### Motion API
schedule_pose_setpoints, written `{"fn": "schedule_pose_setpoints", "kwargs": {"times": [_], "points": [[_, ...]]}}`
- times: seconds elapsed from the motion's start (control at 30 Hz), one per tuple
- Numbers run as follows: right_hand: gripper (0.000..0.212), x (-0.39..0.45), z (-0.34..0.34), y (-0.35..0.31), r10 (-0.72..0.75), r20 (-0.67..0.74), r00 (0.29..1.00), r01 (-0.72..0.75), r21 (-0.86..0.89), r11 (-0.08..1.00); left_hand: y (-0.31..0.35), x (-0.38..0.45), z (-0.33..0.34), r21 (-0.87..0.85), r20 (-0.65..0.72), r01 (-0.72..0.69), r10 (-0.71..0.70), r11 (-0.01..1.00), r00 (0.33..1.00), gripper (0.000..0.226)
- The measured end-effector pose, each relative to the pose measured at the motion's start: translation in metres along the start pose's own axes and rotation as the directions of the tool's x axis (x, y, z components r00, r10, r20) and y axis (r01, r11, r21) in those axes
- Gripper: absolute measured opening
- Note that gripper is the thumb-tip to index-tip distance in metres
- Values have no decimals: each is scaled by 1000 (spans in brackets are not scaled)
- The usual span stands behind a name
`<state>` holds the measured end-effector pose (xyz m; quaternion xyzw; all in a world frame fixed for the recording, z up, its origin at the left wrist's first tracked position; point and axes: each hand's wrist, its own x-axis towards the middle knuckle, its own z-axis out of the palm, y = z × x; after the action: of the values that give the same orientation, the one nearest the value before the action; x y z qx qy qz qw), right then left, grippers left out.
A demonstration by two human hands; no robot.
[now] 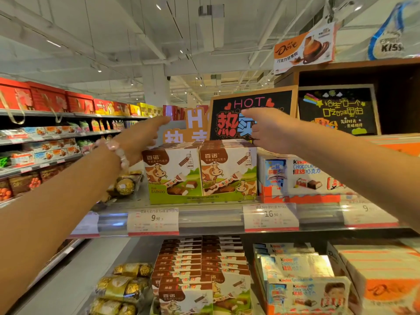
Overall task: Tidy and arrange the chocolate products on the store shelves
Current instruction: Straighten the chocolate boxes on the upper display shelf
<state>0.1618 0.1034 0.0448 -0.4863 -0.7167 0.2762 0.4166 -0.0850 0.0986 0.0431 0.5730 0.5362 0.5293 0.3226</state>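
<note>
Chocolate boxes (201, 173): two cow-print cartons, upper shelf (204, 220), below and between both hands. Blackboard sign (252, 114): upright behind right hand (269, 129), fingers straight, empty. Left hand (142, 137): loosely extended, empty. Risk: reaching fingers may topple sign onto cartons.

I see both of my arms stretched forward and upward, converging toward the middle of the view. My left hand (142, 135) is raised with its back toward me, fingers extended and pointing up and to the right, close together and fairly straight. A beaded bracelet (118, 151) circles my left wrist. My right hand (268, 127) reaches in from the right, index finger extended leftward, thumb lower down; the other fingers seem loosely bent, though blur makes that hard to judge. Neither hand appears to grip anything. Both forearms are bare, the hands apart.
</note>
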Motion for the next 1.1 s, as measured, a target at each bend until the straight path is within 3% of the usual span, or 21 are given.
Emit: {"fn": "schedule_pose_setpoints", "kwargs": {"times": [0.07, 0.17, 0.23, 0.37, 0.57, 0.73, 0.83, 0.97, 1.1], "points": [[64, -7, 4, 1, 12, 18, 1000, -13, 45, 999, -7, -13, -7, -90, 105, 52, -42, 995, 994, 73], [64, -9, 14, -9, 141, 35, 989, -144, 352, 925, -10, -25, -4, -45, 272, 42, -28, 998, 962, 31], [62, -10, 16, -10, 163, 37, 986, -164, 400, 902, -9, -25, 1, 39, 217, 37, -44, 999, 975, 24], [62, -8, 16, -7, 142, 9, 990, -134, 395, 909, -8, -22, 3, 93, 130, 84, -96, 992, 987, 36], [49, -15, 21, -13, 134, 46, 990, -141, 192, 971, -8, -23, 7, 142, 80, 50, -62, 989, 995, 66], [37, -24, 20, -25, 140, 79, 987, -144, 44, 989, -10, -14, 7, 125, 46, 80, -87, 989, 995, 41], [37, -27, 19, -24, 127, -11, 992, -127, 20, 992, -12, -12, 7, 90, 30, 79, -82, 993, 996, 43], [49, -29, 20, -24, 185, -11, 983, -180, 181, 967, -18, -20, 8, -19, 151, 141, -137, 990, 979, 47], [56, -35, 22, -31, 237, 4, 971, -224, 350, 909, -19, -18, 10, -101, 207, 172, -148, 980, 967, 13]]}}
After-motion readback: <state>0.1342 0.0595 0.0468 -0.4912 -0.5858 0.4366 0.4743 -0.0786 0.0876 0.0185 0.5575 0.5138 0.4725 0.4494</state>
